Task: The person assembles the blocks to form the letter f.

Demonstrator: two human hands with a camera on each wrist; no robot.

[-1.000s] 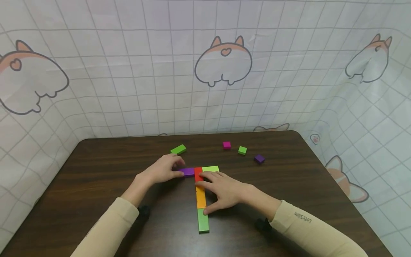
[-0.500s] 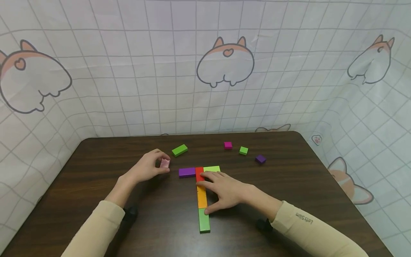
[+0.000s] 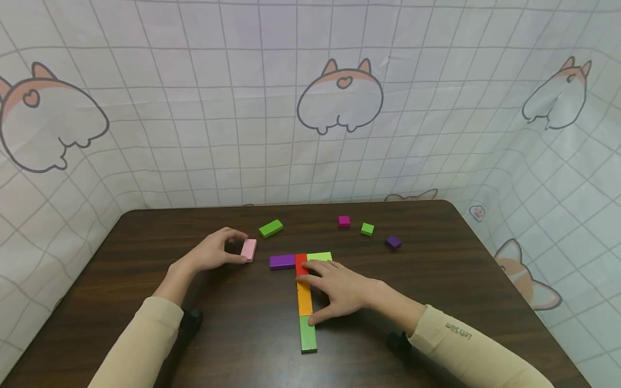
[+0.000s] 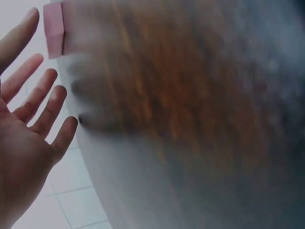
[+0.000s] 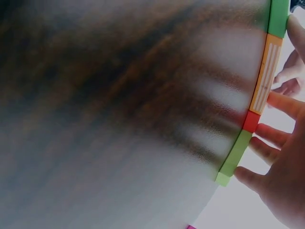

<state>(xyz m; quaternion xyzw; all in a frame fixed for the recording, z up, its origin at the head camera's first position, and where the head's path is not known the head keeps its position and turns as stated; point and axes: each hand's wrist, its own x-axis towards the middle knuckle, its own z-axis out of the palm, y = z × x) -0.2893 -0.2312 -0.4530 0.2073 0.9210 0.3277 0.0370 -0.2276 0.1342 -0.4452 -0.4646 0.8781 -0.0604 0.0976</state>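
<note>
On the table lies a pink block (image 3: 249,250), just beyond the fingertips of my left hand (image 3: 213,251). In the left wrist view the fingers are spread, and a small gap separates the thumb from the pink block (image 4: 55,31). My right hand (image 3: 342,288) rests with extended, spread fingers along a row of joined blocks. The row has a red block (image 3: 301,261), an orange block (image 3: 304,299) and a green block (image 3: 308,334). A purple block (image 3: 282,262) adjoins the red one on the left, a lime green block (image 3: 319,256) on the right, partly hidden by fingers.
Behind the row lie a bright green block (image 3: 270,228), a magenta block (image 3: 344,221), a small green block (image 3: 367,229) and a dark purple block (image 3: 393,242). The dark wooden table (image 3: 145,242) ends at a white grid-patterned curtain (image 3: 218,134).
My left hand moved left from the purple block, holding the pink block, then let it go on the table and drew slightly back. The right hand kept its place on the row.
</note>
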